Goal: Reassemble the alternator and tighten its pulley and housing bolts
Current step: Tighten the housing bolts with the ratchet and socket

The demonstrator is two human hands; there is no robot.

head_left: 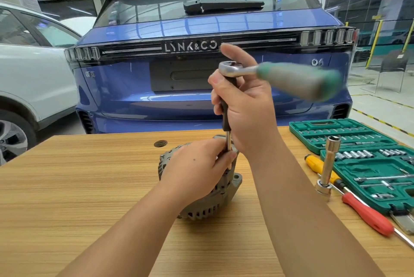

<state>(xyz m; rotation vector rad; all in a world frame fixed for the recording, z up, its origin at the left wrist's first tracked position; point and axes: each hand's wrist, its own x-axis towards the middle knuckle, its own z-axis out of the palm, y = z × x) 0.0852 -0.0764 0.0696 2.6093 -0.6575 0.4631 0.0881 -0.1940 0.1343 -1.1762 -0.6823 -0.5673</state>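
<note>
My left hand (197,167) pinches the slim steel extension shaft (228,142) over the grey cast alternator (201,209) lying mid-table (67,187). My right hand (244,106) wraps the shaft's black upper grip under the green-handled ratchet (280,75). I'd keep the shaft vertical and seated while turning.

I have only one view, from the camera worn on the person's head. It looks forward and down, with a wide angle that bends the edges. It is close to the work: both forearms enter from the bottom edge, and the left hand (197,164) and the right hand (244,106) meet near the middle. Under the hands I see the wooden table (67,187). To the right of the hands lies a green tool case (358,142). Beyond the hands the view faces the back of a blue car (201,102).
</note>
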